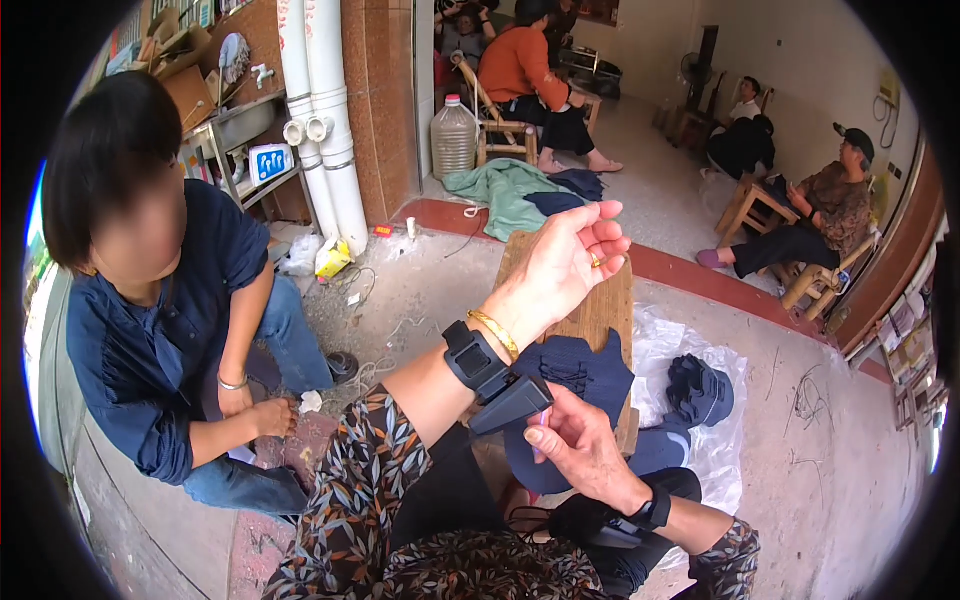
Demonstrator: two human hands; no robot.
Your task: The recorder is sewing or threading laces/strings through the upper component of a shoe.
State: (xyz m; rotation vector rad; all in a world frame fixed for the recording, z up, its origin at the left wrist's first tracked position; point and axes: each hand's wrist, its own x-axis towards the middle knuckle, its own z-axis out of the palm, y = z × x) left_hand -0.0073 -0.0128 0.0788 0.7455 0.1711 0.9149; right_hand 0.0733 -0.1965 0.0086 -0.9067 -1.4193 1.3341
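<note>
My left hand (575, 255) is raised over a wooden bench (602, 295), palm turned up and fingers loosely bent, with nothing visible in it. A gold ring, a gold bracelet and a strapped black device (490, 375) are on that arm. Just below the device, my right hand (590, 455) pinches a thin purple thing (541, 432), mostly hidden by the fingers; its kind cannot be made out. Dark blue cut fabric pieces (590, 375) lie on the bench under my hands, and more fabric hangs toward my lap.
A bundle of dark blue fabric (700, 390) sits on a clear plastic sheet (655, 335) to the right. Close on my left sits a person (165, 300) in a dark blue shirt. Green cloth (500, 190) and a large plastic jug (453, 138) are at the doorway; several people sit inside.
</note>
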